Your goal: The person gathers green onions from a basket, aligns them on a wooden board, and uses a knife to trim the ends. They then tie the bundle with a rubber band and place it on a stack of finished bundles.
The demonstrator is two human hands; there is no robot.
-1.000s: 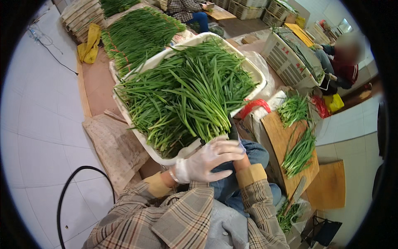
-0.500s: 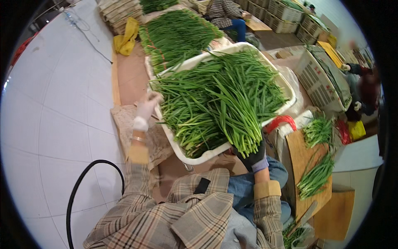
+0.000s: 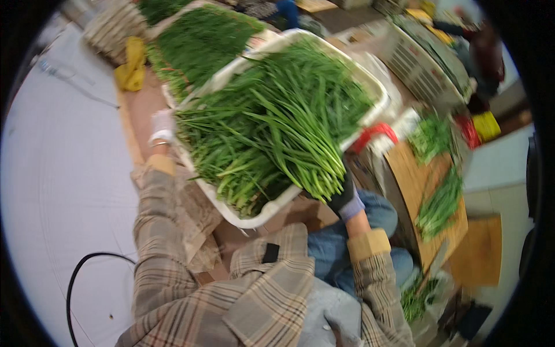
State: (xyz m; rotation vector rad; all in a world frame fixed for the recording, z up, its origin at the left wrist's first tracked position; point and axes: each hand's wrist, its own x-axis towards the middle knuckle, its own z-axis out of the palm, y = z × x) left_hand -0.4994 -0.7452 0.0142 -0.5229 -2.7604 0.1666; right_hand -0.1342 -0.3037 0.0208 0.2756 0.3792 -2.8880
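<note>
A white plastic tub (image 3: 254, 222) full of long green garlic chives (image 3: 231, 124) stands in front of me. My right hand (image 3: 345, 194), in a dark glove with a lilac cuff, grips a bunch of garlic chives (image 3: 300, 141) by its pale stem ends at the tub's near right edge. The leaves of that bunch fan out over the others. My left hand (image 3: 162, 126), in a white glove, is beside the tub's far left corner; blur hides its fingers, and I cannot tell whether it touches the rim.
Beyond the tub lies a broad spread of chives (image 3: 202, 40), near a yellow cloth (image 3: 132, 63). At right, a wooden board (image 3: 407, 173) bears small bunches and a knife (image 3: 436, 257). Red ties (image 3: 376, 136) lie by the tub. Behind are a crate (image 3: 428, 63) and another person (image 3: 485, 52).
My left hand has moved left and away from me, along the tub's side. My right hand still holds the bunch at the near edge. The whole view has shifted and blurred.
</note>
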